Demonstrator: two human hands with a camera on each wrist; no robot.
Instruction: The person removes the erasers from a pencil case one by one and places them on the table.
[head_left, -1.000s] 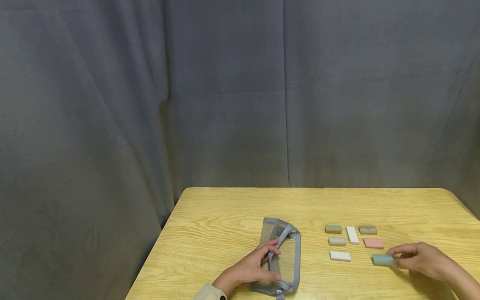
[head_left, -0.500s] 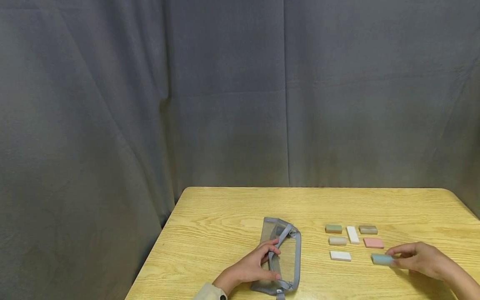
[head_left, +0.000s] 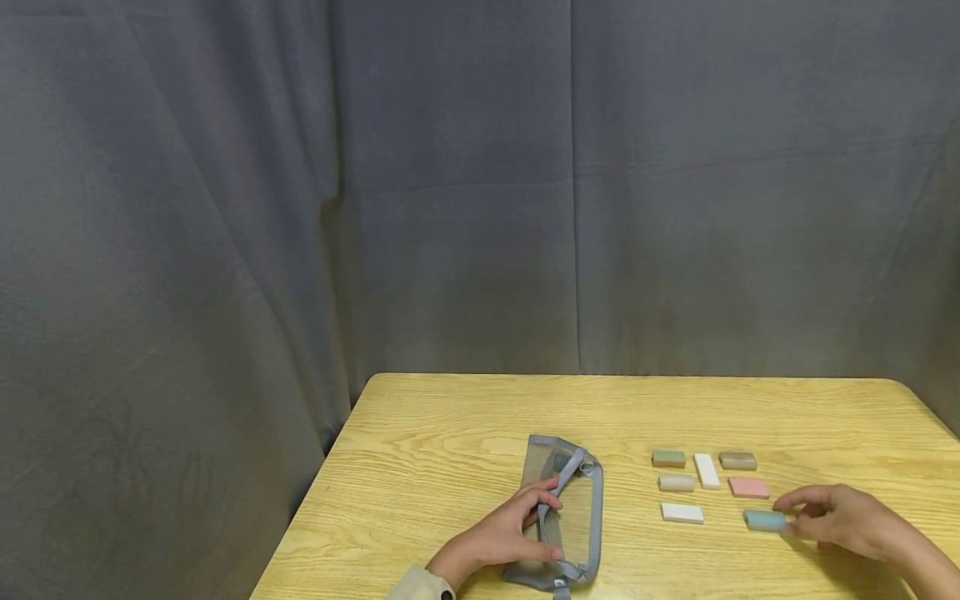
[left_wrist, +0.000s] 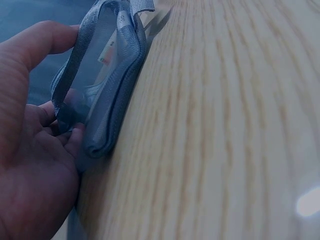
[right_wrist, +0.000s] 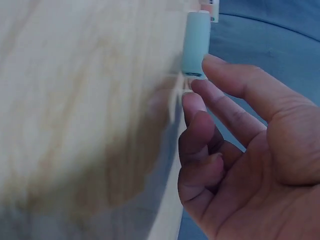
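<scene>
My left hand (head_left: pixel 510 527) grips the opening edge of a grey mesh zip pouch (head_left: pixel 528 467) lying on the table; the thumb and fingers sit at its grey trim, spread along the mouth. In the left wrist view the pouch (left_wrist: pixel 117 95) stands partly gaping, some fingers hidden behind the mesh. My right hand (head_left: pixel 847 521) pinches the right end of a light blue eraser (head_left: pixel 763 521), thumb and index finger at its end. The right wrist view shows the eraser (right_wrist: pixel 196 42) pointing away from the fingertips, with the other fingers curled below.
Left of the blue eraser lie several small blocks: a pink one (head_left: pixel 748 487), a brown-grey one (head_left: pixel 738 461), a green one (head_left: pixel 668 458), a beige one (head_left: pixel 677 482) and two white ones, the upright one (head_left: pixel 707 471) and the flat one (head_left: pixel 682 512). A grey curtain (head_left: pixel 465 208) hangs behind the wooden table (head_left: pixel 420 467).
</scene>
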